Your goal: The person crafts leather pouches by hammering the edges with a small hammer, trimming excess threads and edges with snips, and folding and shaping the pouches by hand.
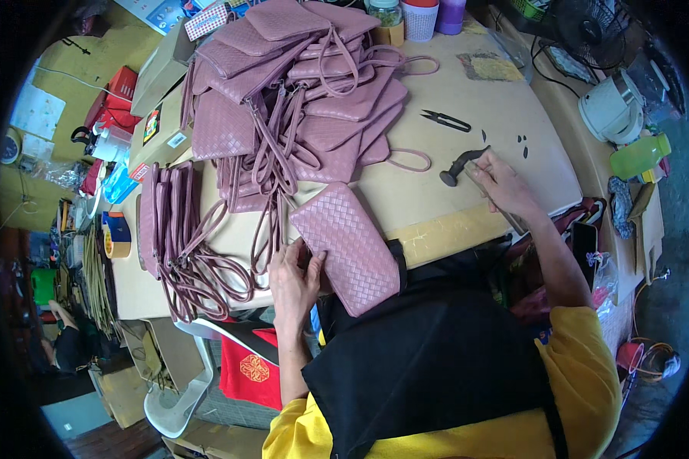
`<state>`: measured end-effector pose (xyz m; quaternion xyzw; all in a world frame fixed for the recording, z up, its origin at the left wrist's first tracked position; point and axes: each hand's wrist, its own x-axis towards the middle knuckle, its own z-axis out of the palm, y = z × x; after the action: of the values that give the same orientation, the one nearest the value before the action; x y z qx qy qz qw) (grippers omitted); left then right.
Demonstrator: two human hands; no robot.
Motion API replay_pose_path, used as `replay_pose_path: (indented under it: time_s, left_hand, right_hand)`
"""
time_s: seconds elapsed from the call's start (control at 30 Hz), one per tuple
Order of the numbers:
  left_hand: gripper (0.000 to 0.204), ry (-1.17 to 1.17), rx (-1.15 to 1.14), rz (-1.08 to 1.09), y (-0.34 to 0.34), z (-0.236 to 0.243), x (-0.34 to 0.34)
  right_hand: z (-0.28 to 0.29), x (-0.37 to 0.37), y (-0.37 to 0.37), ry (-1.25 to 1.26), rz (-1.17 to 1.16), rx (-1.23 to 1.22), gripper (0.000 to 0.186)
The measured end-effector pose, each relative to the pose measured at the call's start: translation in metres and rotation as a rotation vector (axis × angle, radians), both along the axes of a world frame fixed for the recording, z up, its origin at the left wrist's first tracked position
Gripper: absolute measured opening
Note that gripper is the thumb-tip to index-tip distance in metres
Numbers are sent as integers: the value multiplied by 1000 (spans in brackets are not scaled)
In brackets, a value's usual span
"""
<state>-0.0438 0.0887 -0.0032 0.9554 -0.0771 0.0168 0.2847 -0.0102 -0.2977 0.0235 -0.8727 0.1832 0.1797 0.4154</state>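
Head camera: left hand (295, 279) has a mauve-pink woven wristlet pouch (348, 249) by its left edge, thumb flat on the woven face, other fingers bunched at or behind that edge, so pinching it. Pouch sits tilted at the near table edge, far end overhanging toward the black apron (429, 352).

Right hand (499, 182) is over a dark-headed hammer (458, 168), fingers curled and close together (can't tell if they actually grip the handle, the hand covers most of it). Hammer's round face points left, on the brown table cover (436, 84).

Black thread snips (446, 121) lie beyond the hammer; small dark bits (523, 145) sit to the right. Big heap of matching pouches (337, 99) behind the held one, straps tangled. Upright row of pouches (172, 203) at left, strap loops hanging toward the near edge. Tape roll (116, 235) further left.
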Motion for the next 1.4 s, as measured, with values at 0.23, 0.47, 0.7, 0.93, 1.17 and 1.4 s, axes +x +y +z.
replay_pose_path:
  time_s: [0.23,0.47,0.7,0.93,1.17,1.4]
  left_hand:
    - [25,99,-465,-98,-46,20,18]
    - [15,-247,-330,-283,-71,69,27]
    - [29,-129,-173,-223,-33,67,22]
    - [58,1000,-1538,-331,8,18,32]
    - [45,754,-1499,-220,1,-21,42]
    - [24,422,-881,-95,-10,-23,44]
  right_hand:
    - [15,31,35,-770,331,-485,32]
    - [70,33,139,-657,658,-312,28]
    - [51,91,52,-1059,-20,-36,42]
    - [51,17,85,-1307,-42,612,30]
    - [28,-3,73,-966,713,8,22]
    - [5,-4,98,-708,704,-62,26]
